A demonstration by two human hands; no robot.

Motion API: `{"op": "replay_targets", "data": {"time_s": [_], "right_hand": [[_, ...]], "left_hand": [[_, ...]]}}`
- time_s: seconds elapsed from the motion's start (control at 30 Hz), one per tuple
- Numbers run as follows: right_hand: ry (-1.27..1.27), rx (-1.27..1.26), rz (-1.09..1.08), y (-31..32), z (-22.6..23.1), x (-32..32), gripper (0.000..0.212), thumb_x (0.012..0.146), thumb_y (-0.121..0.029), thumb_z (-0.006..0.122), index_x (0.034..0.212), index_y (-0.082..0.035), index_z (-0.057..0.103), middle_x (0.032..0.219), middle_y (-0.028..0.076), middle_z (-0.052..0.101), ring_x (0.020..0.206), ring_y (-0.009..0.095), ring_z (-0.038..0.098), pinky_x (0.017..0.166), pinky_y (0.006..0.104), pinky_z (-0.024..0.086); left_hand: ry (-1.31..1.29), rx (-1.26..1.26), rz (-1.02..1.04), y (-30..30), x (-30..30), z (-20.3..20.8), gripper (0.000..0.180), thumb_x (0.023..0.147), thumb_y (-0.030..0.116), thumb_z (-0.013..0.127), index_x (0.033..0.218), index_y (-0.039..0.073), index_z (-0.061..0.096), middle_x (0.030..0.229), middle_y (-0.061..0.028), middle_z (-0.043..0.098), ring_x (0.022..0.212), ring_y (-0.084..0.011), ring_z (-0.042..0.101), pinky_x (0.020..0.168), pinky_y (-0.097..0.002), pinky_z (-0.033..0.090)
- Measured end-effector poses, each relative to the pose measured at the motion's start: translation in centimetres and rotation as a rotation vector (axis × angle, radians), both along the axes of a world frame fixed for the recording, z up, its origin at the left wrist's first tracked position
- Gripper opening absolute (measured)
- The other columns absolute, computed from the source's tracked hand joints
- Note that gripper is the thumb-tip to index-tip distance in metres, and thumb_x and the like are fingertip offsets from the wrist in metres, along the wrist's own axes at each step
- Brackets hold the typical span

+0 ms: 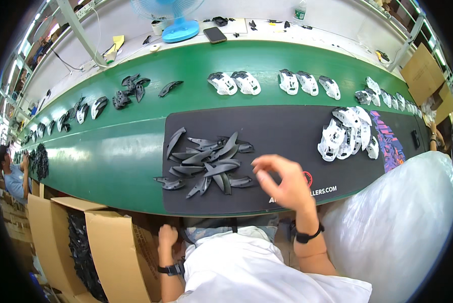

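Note:
My right hand (284,182) hovers over the black mat (287,126), its thumb and fingers apart with nothing between them. Just left of it lies a loose pile of dark, curved, pointed plastic pieces (206,161). Down by the table's front edge, beside the open cardboard box, my left hand (167,236) is curled into a fist. No object sticks out of it, though its palm side is hidden. On the mat's right part sits a heap of white and black vented plastic shells (345,134).
White-and-black shells (234,83) stand spaced along the green table (110,156). A cardboard box (110,247) of dark parts stands at lower left, a big translucent plastic bag (393,217) at right. A blue fan (181,30) and phone (215,34) are behind. Other people (14,174) work at both ends.

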State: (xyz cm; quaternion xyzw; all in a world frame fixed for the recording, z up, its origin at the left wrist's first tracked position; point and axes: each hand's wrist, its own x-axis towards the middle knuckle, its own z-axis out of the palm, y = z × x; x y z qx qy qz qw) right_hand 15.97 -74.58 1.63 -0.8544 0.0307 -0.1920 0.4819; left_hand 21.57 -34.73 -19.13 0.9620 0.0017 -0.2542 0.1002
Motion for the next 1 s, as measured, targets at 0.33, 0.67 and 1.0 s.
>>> {"op": "replay_targets", "data": {"time_s": [0.33,0.67,1.0], "right_hand": [[0.26,-0.283,0.112,-5.4,-0.7,8.1,0.035,0.077,-0.024,0.068,0.106,-0.006,0.059,0.094,0.012,0.066,0.087,0.029,0.064,0.078,0.039,0.051],[0.411,-0.127,0.143,-7.3,-1.9,8.6,0.029,0.076,-0.022,0.07,0.1,-0.006,0.063,0.073,0.006,0.064,0.07,0.019,0.064,0.063,0.031,0.051],[0.13,0.552,0.129,-8.3,-5.7,10.7,0.014,0.081,-0.007,0.069,0.092,-0.001,0.063,0.081,0.0,0.061,0.074,0.007,0.057,0.067,0.0189,0.045]], "left_hand": [[0.423,-0.845,-0.789,-11.1,3.5,25.8,0.038,0.088,0.021,0.059,0.12,0.002,0.053,0.103,-0.0115,0.066,0.087,-0.0193,0.065,0.075,-0.0313,0.051],[-0.043,-0.847,-0.479,-26.0,20.7,25.2,0.036,0.088,0.03,0.059,0.108,0.0,0.058,0.086,-0.0107,0.067,0.07,-0.0138,0.063,0.059,-0.0263,0.049],[-0.391,-0.242,-0.014,-35.1,28.9,17.0,0.091,0.075,0.068,0.056,0.127,-0.007,0.047,0.131,-0.023,0.047,0.118,-0.0365,0.05,0.094,-0.0433,0.045]]}}
